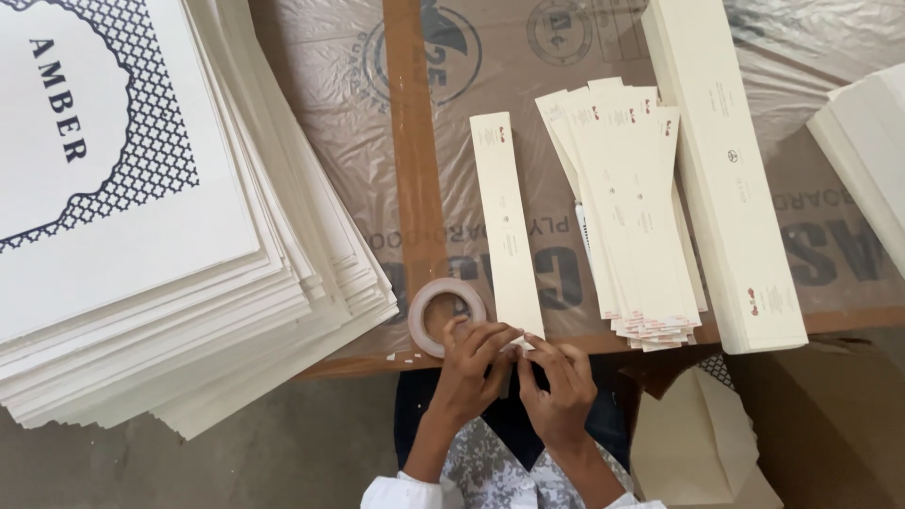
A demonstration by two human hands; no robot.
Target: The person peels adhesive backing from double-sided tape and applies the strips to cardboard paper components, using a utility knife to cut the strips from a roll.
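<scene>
A long cream paper strip [504, 221] lies lengthwise on the plastic-covered table [396, 141]. My left hand [473, 363] and my right hand [556, 382] meet at its near end by the table's front edge, fingers pinching that end. A roll of tape [443, 314] rests on the table just left of the strip, touching my left fingers. To the right sits a fanned pile of similar strips [632, 203].
A big stack of white printed sheets [160, 217] overhangs the table's left side. A tall squared stack of strips [731, 170] lies right of the fanned pile, another white stack [872, 141] at the far right edge. White folded cartons [698, 438] sit below the table.
</scene>
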